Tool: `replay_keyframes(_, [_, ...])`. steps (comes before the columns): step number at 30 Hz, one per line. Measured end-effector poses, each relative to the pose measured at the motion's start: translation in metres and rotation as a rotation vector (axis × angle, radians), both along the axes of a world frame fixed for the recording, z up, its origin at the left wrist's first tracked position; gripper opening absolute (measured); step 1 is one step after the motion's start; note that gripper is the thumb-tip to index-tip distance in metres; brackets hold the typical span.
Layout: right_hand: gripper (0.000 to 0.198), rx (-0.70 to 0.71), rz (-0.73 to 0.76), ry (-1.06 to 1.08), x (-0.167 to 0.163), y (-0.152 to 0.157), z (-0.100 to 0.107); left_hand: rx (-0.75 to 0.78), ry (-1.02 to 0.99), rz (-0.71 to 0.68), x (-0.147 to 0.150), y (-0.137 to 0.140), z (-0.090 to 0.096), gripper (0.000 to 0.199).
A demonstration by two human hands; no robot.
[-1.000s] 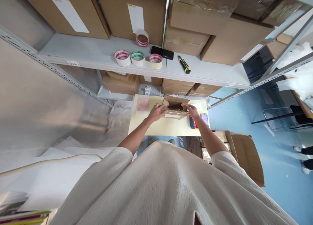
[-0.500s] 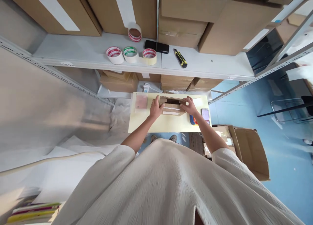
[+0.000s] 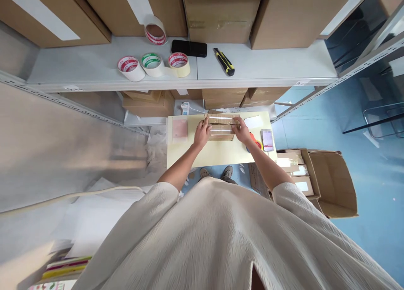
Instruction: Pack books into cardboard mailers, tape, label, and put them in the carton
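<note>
A small cardboard box [image 3: 221,136] sits on the pale yellow tabletop [image 3: 189,153] in front of me, white strips running across its top and front. A narrow dark gap shows between its top flap and its front. My left hand [image 3: 202,133] grips the left end, thumb near the top edge. At the opposite end, my right hand [image 3: 241,131] holds the right corner, fingers curled over the flap. Close to my right wrist lies an orange and blue roll [image 3: 255,142], partly hidden by the forearm. A phone with a lit screen [image 3: 267,139] lies right of it.
The shelf [image 3: 104,67] above the table carries several tape rolls [image 3: 152,64], a black phone [image 3: 189,48], a yellow-black utility knife [image 3: 224,62] and large cartons [image 3: 221,18]. An open carton [image 3: 334,184] with boxes stands at right. A pink sheet [image 3: 179,129] lies on the tabletop's left.
The box's open top has been folded nearly shut, the dark opening shrinking to a slit. Both hands stay at its ends. My view has shifted slightly.
</note>
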State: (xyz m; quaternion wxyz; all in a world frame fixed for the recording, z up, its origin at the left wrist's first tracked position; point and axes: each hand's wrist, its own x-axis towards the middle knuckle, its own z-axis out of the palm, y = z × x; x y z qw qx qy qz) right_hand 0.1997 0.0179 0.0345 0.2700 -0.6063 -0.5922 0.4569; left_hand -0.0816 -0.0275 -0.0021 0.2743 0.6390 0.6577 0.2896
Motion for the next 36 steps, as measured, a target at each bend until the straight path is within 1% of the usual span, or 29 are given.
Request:
replay_keyframes(3, [0.057, 0.071, 0.044, -0.059, 0.004, 0.007, -0.002, -0.049, 0.008, -0.002, 0.006, 0.007, -0.005, 0.073])
replay_keyframes(7, [0.061, 0.092, 0.073, -0.102, 0.009, 0.004, -0.003, -0.047, 0.013, 0.002, 0.014, 0.004, -0.014, 0.074])
replay_keyframes(10, [0.062, 0.082, 0.067, -0.155, 0.01, -0.006, -0.001, -0.031, 0.008, 0.021, 0.015, -0.008, -0.019, 0.072])
replay_keyframes(13, [0.058, 0.04, 0.093, -0.179, 0.01, -0.019, -0.002, -0.066, 0.011, 0.033, 0.014, -0.022, -0.022, 0.07])
replay_keyframes(16, [0.054, -0.007, 0.107, -0.181, 0.01, -0.027, -0.009, -0.1, 0.006, 0.038, 0.015, -0.034, -0.026, 0.07])
replay_keyframes(19, [0.055, -0.03, 0.1, -0.19, 0.008, -0.027, -0.019, -0.108, -0.014, 0.064, 0.013, -0.041, -0.029, 0.069])
replay_keyframes(22, [0.058, -0.033, 0.131, -0.173, 0.003, -0.025, -0.026, -0.12, -0.037, 0.095, 0.009, -0.046, -0.029, 0.068])
replay_keyframes(26, [0.061, -0.037, 0.158, -0.167, -0.005, -0.025, -0.031, -0.091, 0.0, 0.147, 0.006, -0.054, -0.018, 0.064])
replay_keyframes(28, [0.061, -0.045, 0.164, -0.167, -0.008, -0.026, -0.032, -0.039, 0.045, 0.108, 0.008, -0.054, -0.011, 0.06])
replay_keyframes(31, [0.06, -0.036, 0.167, -0.153, -0.013, -0.026, -0.031, 0.01, 0.075, -0.038, 0.015, -0.052, -0.005, 0.06])
replay_keyframes(33, [0.059, -0.031, 0.164, -0.139, -0.015, -0.026, -0.031, -0.005, 0.076, -0.1, 0.02, -0.05, -0.006, 0.062])
replay_keyframes(36, [0.06, 0.007, 0.139, -0.119, -0.01, -0.032, -0.033, -0.035, 0.078, -0.13, 0.022, -0.05, -0.009, 0.064])
